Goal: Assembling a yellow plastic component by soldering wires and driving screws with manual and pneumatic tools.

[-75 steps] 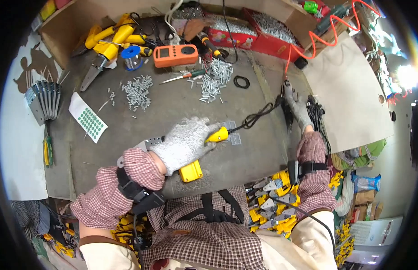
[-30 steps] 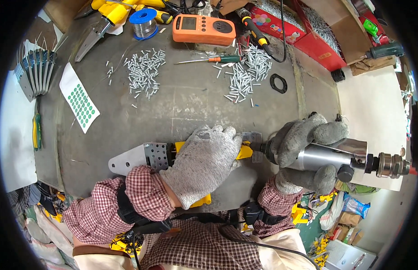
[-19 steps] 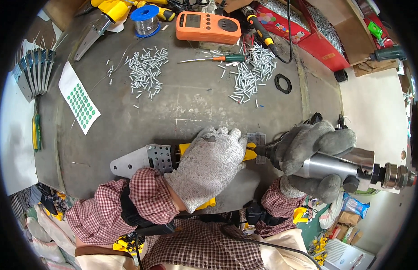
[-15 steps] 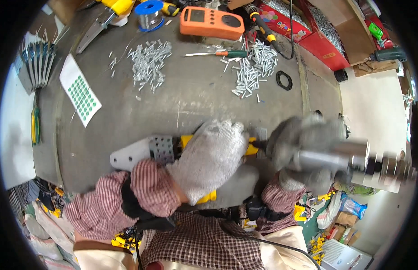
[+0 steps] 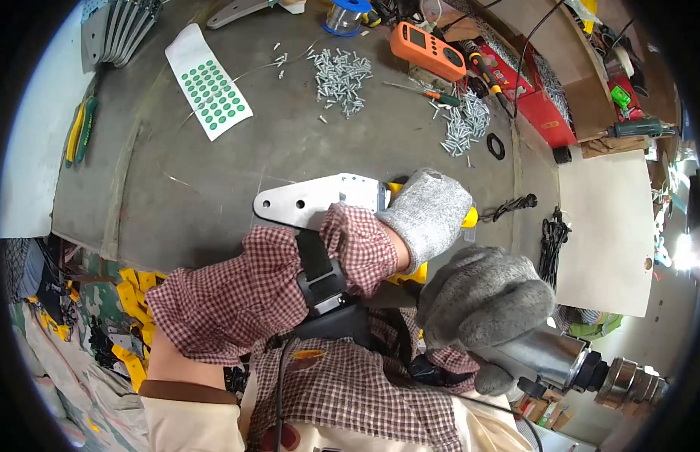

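My left hand (image 5: pixel 429 215), in a light grey knit glove, is closed over a yellow-bodied tool (image 5: pixel 416 275) lying on the grey workbench (image 5: pixel 214 203). From the tool a long flat light-grey plate (image 5: pixel 320 197) with round holes reaches left, partly behind my sleeve. My right hand (image 5: pixel 487 297), in a darker grey glove, is wrapped around a silver cylindrical air screwdriver (image 5: pixel 550 355). A metal hose coupling (image 5: pixel 632 384) ends it at the right. Its dark front end points left beside the yellow body; my gloves hide whether they touch.
Two heaps of small screws (image 5: pixel 342 79) (image 5: pixel 467 124) lie farther back. Around them are an orange multimeter (image 5: pixel 427 51), a screwdriver (image 5: pixel 433 95), a solder spool (image 5: pixel 345 16) and a green-dotted sticker sheet (image 5: pixel 214 90). Pliers (image 5: pixel 80 132) lie left; black cable bundles (image 5: pixel 552 245) lie right.
The head view has shifted, so the bench things appear farther up and right. My right hand with the air screwdriver has come lower, closer to my body. My left hand stays on the yellow-bodied tool.
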`<state>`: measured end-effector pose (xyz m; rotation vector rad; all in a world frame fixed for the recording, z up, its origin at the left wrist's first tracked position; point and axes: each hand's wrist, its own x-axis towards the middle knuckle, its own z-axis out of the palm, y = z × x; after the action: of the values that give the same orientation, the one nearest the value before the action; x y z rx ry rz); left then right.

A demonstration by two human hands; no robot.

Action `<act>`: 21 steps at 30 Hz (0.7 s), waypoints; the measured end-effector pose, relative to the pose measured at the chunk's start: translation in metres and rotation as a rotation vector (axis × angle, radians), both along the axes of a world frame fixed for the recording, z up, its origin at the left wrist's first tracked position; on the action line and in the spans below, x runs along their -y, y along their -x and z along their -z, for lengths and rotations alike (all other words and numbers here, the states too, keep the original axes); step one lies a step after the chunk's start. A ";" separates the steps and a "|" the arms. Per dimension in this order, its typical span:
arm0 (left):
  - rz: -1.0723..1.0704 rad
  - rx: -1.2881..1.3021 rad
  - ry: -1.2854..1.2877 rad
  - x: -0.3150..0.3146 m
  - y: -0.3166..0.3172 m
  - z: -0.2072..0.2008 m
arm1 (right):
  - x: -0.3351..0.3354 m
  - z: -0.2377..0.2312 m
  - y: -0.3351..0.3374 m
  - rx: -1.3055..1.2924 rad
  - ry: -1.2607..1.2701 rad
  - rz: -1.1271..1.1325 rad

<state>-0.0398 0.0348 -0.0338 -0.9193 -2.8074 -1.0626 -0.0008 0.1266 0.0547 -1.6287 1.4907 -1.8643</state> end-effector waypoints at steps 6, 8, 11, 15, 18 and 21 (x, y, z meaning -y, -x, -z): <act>0.018 0.030 -0.017 0.000 -0.001 0.004 | -0.018 -0.003 0.013 0.071 0.046 -0.114; 0.024 -0.018 -0.030 -0.007 -0.002 0.005 | -0.037 -0.017 0.001 -0.096 0.083 0.054; -0.008 -0.029 0.012 0.006 -0.005 -0.003 | -0.040 -0.006 -0.005 -0.002 0.147 0.142; 0.037 0.015 0.038 -0.003 0.000 -0.011 | -0.057 0.015 0.010 0.006 0.036 0.013; -0.004 0.072 -0.003 0.008 -0.001 -0.006 | -0.038 0.002 0.021 0.098 -0.006 -0.022; -0.038 0.113 -0.086 0.031 0.000 -0.018 | -0.049 -0.045 0.045 0.114 -0.012 -0.147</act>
<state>-0.0401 0.0036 -0.0158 -0.8202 -2.8290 -1.2575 -0.0455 0.1758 0.0996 -1.5532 1.2976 -1.8319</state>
